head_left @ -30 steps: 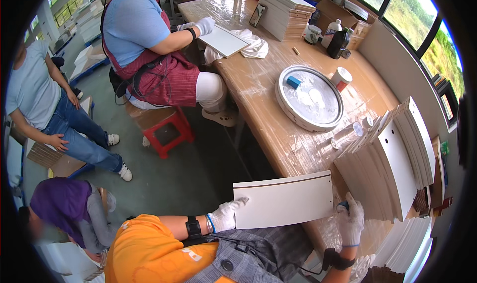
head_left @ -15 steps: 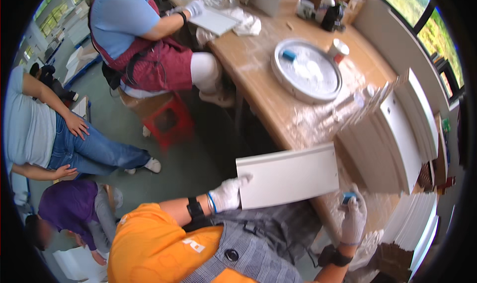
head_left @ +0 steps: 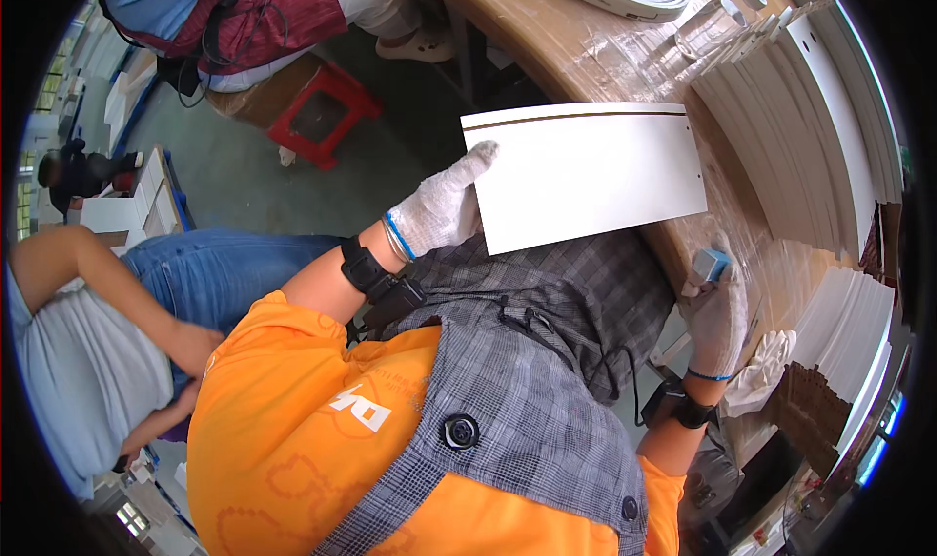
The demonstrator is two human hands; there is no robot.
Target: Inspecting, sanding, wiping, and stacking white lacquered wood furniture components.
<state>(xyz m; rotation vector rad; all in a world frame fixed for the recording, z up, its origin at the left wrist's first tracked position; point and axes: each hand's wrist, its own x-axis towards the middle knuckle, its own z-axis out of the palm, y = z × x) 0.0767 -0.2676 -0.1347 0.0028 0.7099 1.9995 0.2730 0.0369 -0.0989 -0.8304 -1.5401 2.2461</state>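
Note:
A white rectangular panel [head_left: 590,180] with a dark groove along its far edge and small holes at its right end is held up over the table's near edge. My left hand [head_left: 441,201], in a white glove, is closed on the panel's left end, thumb on top and the other fingers hidden beneath. Off the panel's right end, my gloved right hand [head_left: 715,307] pinches a small blue block [head_left: 710,264], perhaps a sponge. The block is apart from the panel.
Stacked white panels [head_left: 791,136] stand on the wooden table [head_left: 527,19] at the right, with another stack [head_left: 847,331] nearer. A round grey tray [head_left: 625,7] lies far off. Leftward are a red stool [head_left: 322,117], a seated person [head_left: 293,19] and another person [head_left: 107,361] close by.
My view has tipped down toward my body, so the tray has slid to the upper edge. The panel lies flatter to view. Both hands keep their hold.

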